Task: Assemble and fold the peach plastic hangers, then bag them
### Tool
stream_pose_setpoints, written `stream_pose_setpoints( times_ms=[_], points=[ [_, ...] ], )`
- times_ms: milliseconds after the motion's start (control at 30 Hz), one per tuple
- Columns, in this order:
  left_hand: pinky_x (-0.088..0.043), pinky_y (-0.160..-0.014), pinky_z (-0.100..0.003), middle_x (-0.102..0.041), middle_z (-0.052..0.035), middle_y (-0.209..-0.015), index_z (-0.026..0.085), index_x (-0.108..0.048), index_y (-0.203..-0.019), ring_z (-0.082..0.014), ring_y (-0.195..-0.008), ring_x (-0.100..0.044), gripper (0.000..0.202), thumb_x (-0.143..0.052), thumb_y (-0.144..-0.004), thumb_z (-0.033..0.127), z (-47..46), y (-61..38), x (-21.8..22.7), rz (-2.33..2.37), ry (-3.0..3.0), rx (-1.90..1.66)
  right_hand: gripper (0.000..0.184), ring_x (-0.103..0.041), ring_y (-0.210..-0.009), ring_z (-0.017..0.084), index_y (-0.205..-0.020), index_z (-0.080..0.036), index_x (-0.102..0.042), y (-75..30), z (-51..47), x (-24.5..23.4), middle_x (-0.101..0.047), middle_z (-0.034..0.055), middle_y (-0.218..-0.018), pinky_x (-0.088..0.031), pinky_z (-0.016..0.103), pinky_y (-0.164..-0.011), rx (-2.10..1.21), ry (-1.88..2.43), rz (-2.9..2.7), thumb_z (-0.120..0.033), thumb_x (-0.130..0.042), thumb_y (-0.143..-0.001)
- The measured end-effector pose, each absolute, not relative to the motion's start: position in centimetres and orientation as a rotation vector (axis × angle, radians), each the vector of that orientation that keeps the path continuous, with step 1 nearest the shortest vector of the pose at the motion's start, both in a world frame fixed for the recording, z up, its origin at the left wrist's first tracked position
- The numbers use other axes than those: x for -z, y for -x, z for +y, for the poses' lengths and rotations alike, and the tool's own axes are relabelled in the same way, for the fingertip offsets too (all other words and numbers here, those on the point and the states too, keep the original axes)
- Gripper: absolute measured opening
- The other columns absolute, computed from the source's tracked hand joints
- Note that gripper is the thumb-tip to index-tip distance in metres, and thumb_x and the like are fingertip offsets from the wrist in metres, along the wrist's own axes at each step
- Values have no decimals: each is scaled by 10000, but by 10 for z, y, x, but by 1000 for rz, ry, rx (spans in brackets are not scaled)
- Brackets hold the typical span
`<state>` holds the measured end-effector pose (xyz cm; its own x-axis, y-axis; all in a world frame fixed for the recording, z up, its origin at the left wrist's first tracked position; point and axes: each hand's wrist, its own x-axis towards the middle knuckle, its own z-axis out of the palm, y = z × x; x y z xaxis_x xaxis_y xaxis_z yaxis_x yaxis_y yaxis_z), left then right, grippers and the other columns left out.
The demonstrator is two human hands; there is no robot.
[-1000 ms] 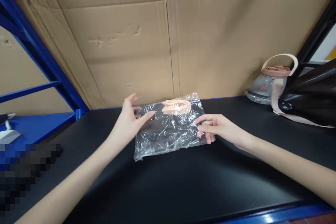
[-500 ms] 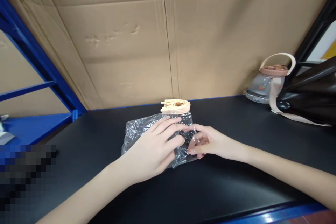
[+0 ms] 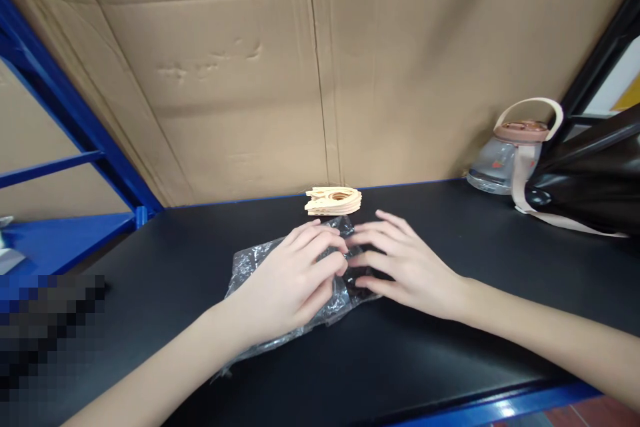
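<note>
A crinkled clear plastic bag [image 3: 255,257] lies on the black tabletop. My left hand [image 3: 303,273] rests across the bag, its fingers slightly bent and none visibly wrapped round anything; part of the bag is hidden beneath it. Over the bag's right end, my right hand [image 3: 407,263] has its fingers spread, with the fingertips close to those of my left hand. Just beyond the bag sits a stack of pale, flat pieces [image 3: 333,201] with a rounded opening, possibly hangers or clips; their exact kind is unclear.
A clear bottle [image 3: 507,160] with a pinkish lid, handle and strap stands at the back right beside a shiny black bag [image 3: 595,177]. Cardboard [image 3: 240,93] rises behind the black table [image 3: 475,353]. A blue metal frame [image 3: 107,167] stands at the left.
My right hand has gone from pinching at the bag's edge to spread fingers. The bag has shifted and spread toward the lower left, away from the pale stack. My left hand has barely moved.
</note>
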<state>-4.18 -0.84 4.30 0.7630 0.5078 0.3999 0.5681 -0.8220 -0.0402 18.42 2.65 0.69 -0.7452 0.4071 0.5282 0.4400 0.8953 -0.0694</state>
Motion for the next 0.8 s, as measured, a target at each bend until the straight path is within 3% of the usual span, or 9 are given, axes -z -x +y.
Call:
stream_pose_setpoints(
  times_ms=[67, 133, 300, 400, 567, 667, 800],
  points=[
    [-307, -1092, -429, -587, -69, -1091, 187, -562, -878, -204, -1134, -492, 193, -405, -861, 75, -11, 38, -43, -839, 2799, 534, 196, -484, -1243, 181, -1072, -244, -653, -184, 25, -9, -642, 20, -1195, -237, 430, -1147, -56, 459, -2663, -297, -523, -934],
    [-308, -1098, -424, -603, -63, -1079, 190, -570, -873, -203, -1125, -501, 190, -413, -858, 84, -15, 35, -44, -819, 2812, 500, 231, -494, -1236, 155, -1133, -250, -631, -183, 24, -10, -646, 9, -1197, -268, 383, -1141, -213, 340, -2778, -292, -495, -952],
    [-299, -1104, -402, -647, -36, -958, 190, -582, -888, -202, -1050, -529, 176, -431, -852, 109, -25, 27, -44, -714, 2820, 485, 303, -458, -1249, 210, -1190, -228, -608, -177, 19, -6, -567, 78, -1275, -384, 401, -1058, -240, 354, -2800, -362, -506, -938],
    [-305, -1086, -387, -632, -25, -860, 194, -584, -824, -195, -934, -543, 128, -472, -851, 137, -33, 21, -41, -599, 2753, 491, 301, -423, -1273, 218, -1169, -201, -620, -175, 14, -4, -543, 88, -1307, -330, 421, -1098, -237, 296, -2791, -356, -495, -943],
    [-392, -933, -331, -596, -13, -774, 194, -563, -731, -181, -790, -510, 136, -502, -845, 152, -42, 16, -41, -526, 2663, 544, 347, -369, -1326, 213, -1219, -185, -590, -173, 9, -4, -495, 93, -1377, -270, 422, -1139, -336, 244, -2794, -363, -499, -936],
    [-353, -969, -337, -612, -12, -801, 189, -573, -771, -181, -814, -516, 101, -500, -835, 161, -41, 19, -46, -537, 2689, 596, 385, -231, -1406, 235, -1254, -202, -573, -173, 9, -6, -433, 90, -1434, -224, 451, -1155, -332, 230, -2800, -393, -517, -924],
    [-282, -1061, -347, -626, -17, -820, 178, -599, -839, -187, -891, -531, 107, -493, -839, 163, -40, 21, -47, -554, 2735, 605, 433, -291, -1384, 218, -1336, -233, -496, -173, 11, -5, -438, 77, -1438, -234, 446, -1154, -380, 231, -2810, -386, -511, -931]
  ],
)
